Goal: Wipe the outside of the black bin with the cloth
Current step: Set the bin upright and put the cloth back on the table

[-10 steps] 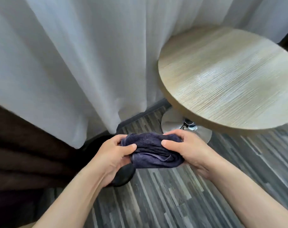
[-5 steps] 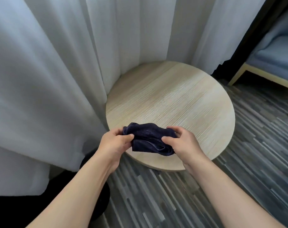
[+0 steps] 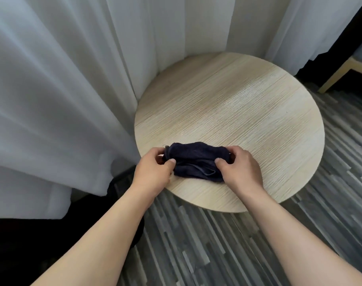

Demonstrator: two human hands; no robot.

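cloth: dark navy cloth (image 3: 196, 162) bunched on my round wooden table (image 3: 248, 112), 6 o'clock edge
left hand (image 3: 153, 174): pinching cloth's left end
right hand (image 3: 240, 172): gripping its right end

Quick count of what's in front of me: one round light-wood table (image 3: 238, 112), one bunched-up dark navy terry cloth (image 3: 196, 162), and two hands on it, my left hand (image 3: 153, 172) and my right hand (image 3: 242, 170). One dark round bin (image 3: 116, 186), mostly hidden down by the floor. One set of white sheer curtains (image 3: 52, 79). One pale wooden chair leg (image 3: 339, 77) off in the corner.
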